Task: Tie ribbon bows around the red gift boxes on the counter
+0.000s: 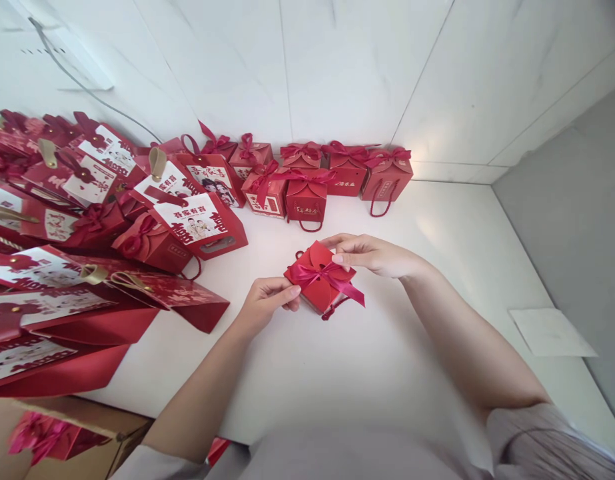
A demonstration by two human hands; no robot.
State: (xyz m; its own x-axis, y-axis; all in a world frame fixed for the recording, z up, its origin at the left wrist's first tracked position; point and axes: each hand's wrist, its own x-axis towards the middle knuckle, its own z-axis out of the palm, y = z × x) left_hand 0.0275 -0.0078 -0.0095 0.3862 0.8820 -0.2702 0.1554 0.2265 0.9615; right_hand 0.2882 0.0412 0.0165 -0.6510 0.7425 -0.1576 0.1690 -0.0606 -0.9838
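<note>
Find a small red gift box (317, 291) near the middle of the white surface (362, 373), between both hands. Note a crimson bow (321, 272) across the folded top, with one ribbon tail over the right side, and a dark red cord (332, 310) at the near side. Cannot confirm contact between base and surface.

Record the left hand (272, 300) at the left corner, pinching the gift box between thumb on top and curled fingers at the side. Record the right hand (370, 255) at the far right edge, likewise pinching, with thumb on the top and fingers along the far side.

Observe beyond the hands, before the marbled wall (347, 73), a group of small red boxes (307, 200) with bows on top, some with cord loops in front. Observe to the left a crowd of larger red bags (202, 223) with white printed panels, closely packed, partly overlapping. Note a white sheet (552, 332) at the right edge, well apart from the hands. See at lower left a cardboard carton (94, 413) with a red item (70, 440) and bright pink ribbon inside. See a thin grey cable (87, 87) against the wall.
</note>
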